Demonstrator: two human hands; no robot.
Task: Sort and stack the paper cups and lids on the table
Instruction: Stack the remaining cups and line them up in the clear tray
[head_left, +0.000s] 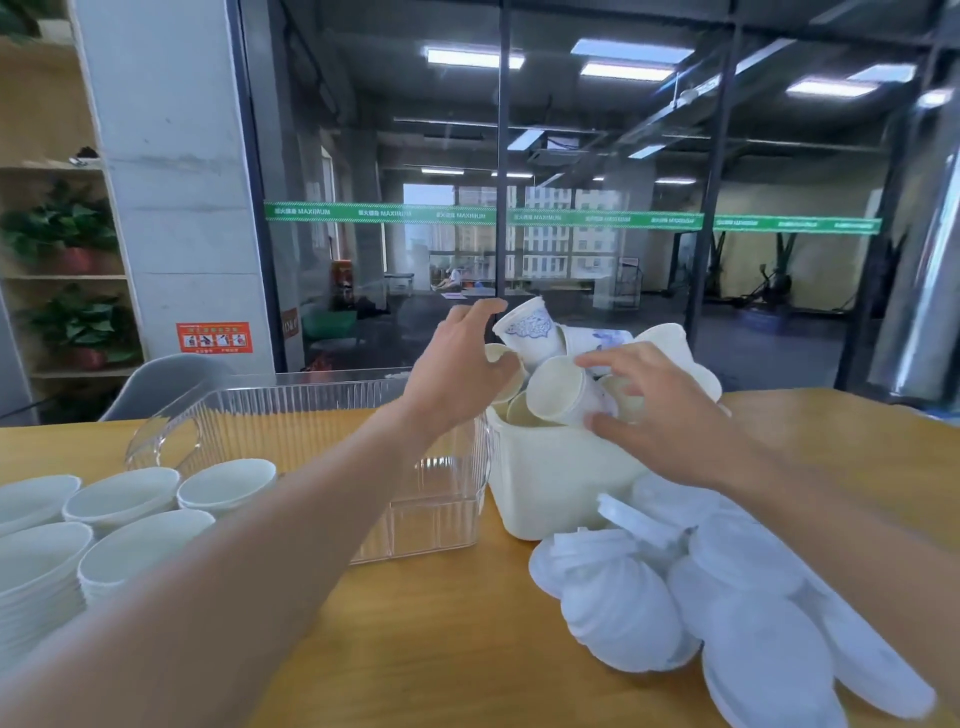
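paper cups (556, 364): jumbled, heaped in white bin | stacked cups (130, 525): table left | lids (727, 597): piled right

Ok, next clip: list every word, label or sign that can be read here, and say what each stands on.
"MAXIMUM": printed repeatedly along the green strip on the glass wall; some repeats look mirrored, and the small characters beside each are too blurred to read.
Orange sticker on the concrete pillar: pictograms and text, too small to read.
Blue-patterned cup in the white bin: decoration only, no legible words.
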